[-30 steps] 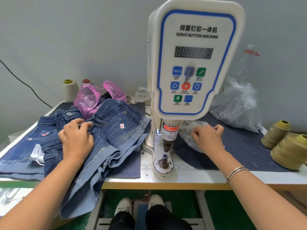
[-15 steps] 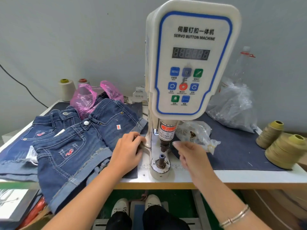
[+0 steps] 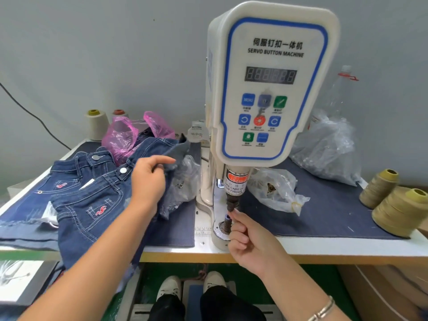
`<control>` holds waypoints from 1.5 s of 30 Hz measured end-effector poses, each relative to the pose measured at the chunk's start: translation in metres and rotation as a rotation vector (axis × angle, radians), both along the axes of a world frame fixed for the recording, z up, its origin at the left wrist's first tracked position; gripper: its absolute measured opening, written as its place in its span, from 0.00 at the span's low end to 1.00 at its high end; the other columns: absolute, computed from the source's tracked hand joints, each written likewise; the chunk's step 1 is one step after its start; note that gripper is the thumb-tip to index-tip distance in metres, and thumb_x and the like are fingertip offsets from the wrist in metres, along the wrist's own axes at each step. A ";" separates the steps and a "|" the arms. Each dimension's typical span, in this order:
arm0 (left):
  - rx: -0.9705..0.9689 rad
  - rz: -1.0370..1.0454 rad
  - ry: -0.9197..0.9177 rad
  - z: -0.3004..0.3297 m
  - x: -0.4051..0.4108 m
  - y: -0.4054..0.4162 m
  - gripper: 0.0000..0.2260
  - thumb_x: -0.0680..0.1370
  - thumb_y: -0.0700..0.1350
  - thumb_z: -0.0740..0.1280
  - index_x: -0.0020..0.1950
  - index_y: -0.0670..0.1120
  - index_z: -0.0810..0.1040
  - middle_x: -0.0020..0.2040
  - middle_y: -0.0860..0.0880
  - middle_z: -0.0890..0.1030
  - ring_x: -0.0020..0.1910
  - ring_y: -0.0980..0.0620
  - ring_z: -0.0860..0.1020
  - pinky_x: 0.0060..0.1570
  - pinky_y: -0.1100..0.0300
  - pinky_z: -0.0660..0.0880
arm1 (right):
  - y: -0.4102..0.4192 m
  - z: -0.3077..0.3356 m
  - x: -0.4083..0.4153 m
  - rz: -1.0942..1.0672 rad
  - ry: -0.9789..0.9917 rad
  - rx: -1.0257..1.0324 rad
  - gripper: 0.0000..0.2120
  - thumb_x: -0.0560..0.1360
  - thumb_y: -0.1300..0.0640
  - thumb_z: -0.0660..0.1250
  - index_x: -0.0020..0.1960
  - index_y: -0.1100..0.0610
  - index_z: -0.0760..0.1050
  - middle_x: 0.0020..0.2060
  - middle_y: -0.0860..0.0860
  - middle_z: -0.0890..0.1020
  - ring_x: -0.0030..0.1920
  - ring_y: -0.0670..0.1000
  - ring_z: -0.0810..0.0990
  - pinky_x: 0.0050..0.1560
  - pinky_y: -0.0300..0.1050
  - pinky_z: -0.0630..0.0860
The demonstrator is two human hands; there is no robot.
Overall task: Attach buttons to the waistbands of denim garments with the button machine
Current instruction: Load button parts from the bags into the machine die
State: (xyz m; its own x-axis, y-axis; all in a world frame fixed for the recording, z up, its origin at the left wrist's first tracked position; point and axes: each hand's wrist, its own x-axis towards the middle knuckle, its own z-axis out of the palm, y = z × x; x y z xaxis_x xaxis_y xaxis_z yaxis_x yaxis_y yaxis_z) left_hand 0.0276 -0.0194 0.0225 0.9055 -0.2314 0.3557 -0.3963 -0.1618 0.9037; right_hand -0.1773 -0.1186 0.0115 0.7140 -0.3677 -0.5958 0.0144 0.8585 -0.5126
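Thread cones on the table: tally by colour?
Olive-yellow: 2, the near cone and the one behind it, at the right edge.
Cream with yellow-green top: 1, back left.
Red-topped: 1, mostly hidden by the pink bag.
Total: 4

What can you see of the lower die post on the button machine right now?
The lower die post is a short, dark metal stud with a bluish tip, standing upright on a round silvery base plate at the table's front edge, directly beneath the upper punch. A gap separates them; no denim lies between. The right hand holds its fingers pinched at the post's top; whether they hold a button is hidden.
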 end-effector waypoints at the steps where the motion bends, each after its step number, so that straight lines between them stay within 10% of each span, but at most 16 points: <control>1: 0.069 0.038 -0.058 0.005 0.009 0.005 0.23 0.75 0.29 0.57 0.42 0.55 0.82 0.51 0.45 0.78 0.42 0.51 0.75 0.53 0.50 0.74 | 0.000 0.001 0.001 -0.005 0.000 0.013 0.05 0.76 0.59 0.68 0.45 0.60 0.74 0.22 0.50 0.69 0.17 0.45 0.64 0.15 0.35 0.62; 10: 1.004 0.228 -0.292 -0.031 0.056 0.066 0.12 0.77 0.39 0.67 0.57 0.49 0.84 0.52 0.38 0.74 0.52 0.35 0.74 0.50 0.44 0.73 | 0.003 0.002 0.002 -0.034 -0.035 0.093 0.06 0.75 0.59 0.68 0.46 0.62 0.77 0.21 0.49 0.67 0.17 0.45 0.62 0.16 0.35 0.60; 17: 0.939 0.343 -0.487 -0.022 0.047 0.044 0.15 0.69 0.35 0.67 0.55 0.42 0.83 0.60 0.37 0.74 0.58 0.35 0.70 0.54 0.43 0.66 | 0.005 0.005 -0.001 -0.063 -0.091 0.173 0.09 0.67 0.60 0.70 0.45 0.63 0.79 0.21 0.49 0.66 0.17 0.45 0.61 0.15 0.36 0.59; 22: 0.677 -0.160 -1.018 -0.016 0.021 0.018 0.18 0.62 0.24 0.69 0.48 0.40 0.84 0.51 0.40 0.81 0.48 0.37 0.79 0.41 0.46 0.74 | 0.007 0.011 -0.002 -0.085 -0.097 0.204 0.09 0.65 0.61 0.70 0.44 0.64 0.79 0.21 0.49 0.65 0.17 0.45 0.61 0.16 0.35 0.59; 31: 1.131 -0.375 -0.797 -0.033 0.038 0.006 0.15 0.81 0.45 0.55 0.59 0.60 0.78 0.57 0.59 0.77 0.58 0.58 0.74 0.53 0.59 0.59 | 0.004 0.011 -0.003 -0.017 -0.109 0.130 0.05 0.70 0.61 0.65 0.41 0.63 0.77 0.20 0.48 0.64 0.16 0.45 0.60 0.18 0.35 0.57; 45: 1.234 -0.153 -0.631 -0.039 0.047 -0.022 0.09 0.80 0.49 0.62 0.54 0.60 0.79 0.55 0.55 0.80 0.54 0.54 0.79 0.48 0.58 0.64 | -0.091 -0.047 0.001 -0.156 0.350 -1.115 0.10 0.81 0.59 0.59 0.50 0.54 0.79 0.24 0.46 0.72 0.23 0.43 0.68 0.24 0.35 0.65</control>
